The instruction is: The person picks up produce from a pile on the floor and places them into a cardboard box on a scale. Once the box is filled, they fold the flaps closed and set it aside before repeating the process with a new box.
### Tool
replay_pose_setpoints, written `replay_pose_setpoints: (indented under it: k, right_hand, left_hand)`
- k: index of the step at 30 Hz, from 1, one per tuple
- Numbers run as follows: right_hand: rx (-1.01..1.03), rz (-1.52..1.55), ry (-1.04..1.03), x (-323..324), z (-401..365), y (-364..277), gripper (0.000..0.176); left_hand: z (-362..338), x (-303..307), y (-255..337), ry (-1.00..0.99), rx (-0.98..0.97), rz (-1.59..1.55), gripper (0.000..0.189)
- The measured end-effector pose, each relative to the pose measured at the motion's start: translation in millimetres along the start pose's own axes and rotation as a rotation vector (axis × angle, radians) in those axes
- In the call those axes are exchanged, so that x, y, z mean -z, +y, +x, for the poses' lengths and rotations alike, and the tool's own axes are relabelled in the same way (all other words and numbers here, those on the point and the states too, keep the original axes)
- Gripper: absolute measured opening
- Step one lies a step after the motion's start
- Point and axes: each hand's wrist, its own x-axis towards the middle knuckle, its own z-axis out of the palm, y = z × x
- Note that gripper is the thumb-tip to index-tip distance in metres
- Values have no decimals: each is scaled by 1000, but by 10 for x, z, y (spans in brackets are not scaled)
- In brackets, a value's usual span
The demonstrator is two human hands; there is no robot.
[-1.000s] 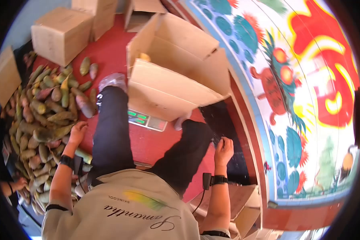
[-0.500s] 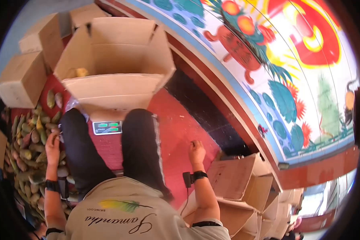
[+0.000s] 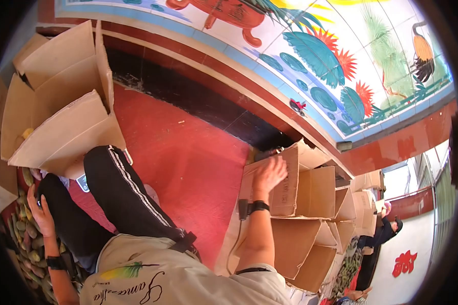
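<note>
My left hand (image 3: 41, 212) is beside my bent left knee, its fingers spread, next to a pile of long greenish-brown and reddish produce (image 3: 28, 229). My right hand (image 3: 270, 177) is stretched out to the right with its fingers apart. It overlaps the upright flap of an open cardboard box (image 3: 283, 189) in this view. A large open cardboard box (image 3: 61, 119) stands in front of my knees at the left, with a yellowish piece (image 3: 26, 134) inside. Partly hidden behind my leg is a small scale display (image 3: 83, 183).
Several open cardboard boxes (image 3: 315, 190) are stacked along the right. A painted tile wall (image 3: 290, 56) rises above a dark ledge (image 3: 188, 101). Red floor (image 3: 183, 152) lies between my legs and the boxes. Farther right, a person in dark clothes (image 3: 379, 236) stands near more produce (image 3: 350, 269).
My view and body have turned right, so the large box shifts to the left. My right hand has reached out to the box flap and its fingers have opened.
</note>
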Motion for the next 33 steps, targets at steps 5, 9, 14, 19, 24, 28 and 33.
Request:
replay_pose_setpoints:
  k: [5,9,14,19,24,28,33]
  right_hand:
    - [-230,-340,74,180,207,510,54]
    - [-332,-198,-358,167,174,496,18]
    - [-279,-140,-460,138,91,148,18]
    - [-351,-121,-672,101,94,274,25]
    - [-366,-178,-727,107,16,719,18]
    - [-208,-173,-630,457,107,628,20]
    - [-108,-60,-480,989,214,188,19]
  left_hand:
    - [60,-115,101,-12,-36,73,39]
    - [58,-160,104,-10,-66,117,40]
    - [77,-161,108,-3,-95,140,40]
    - [35,-158,288,4,-97,144,40]
    - [-3,-142,505,44,-85,142,44]
    - [25,-125,576,47,-67,129,48]
    - [39,-97,603,55,-68,112,48]
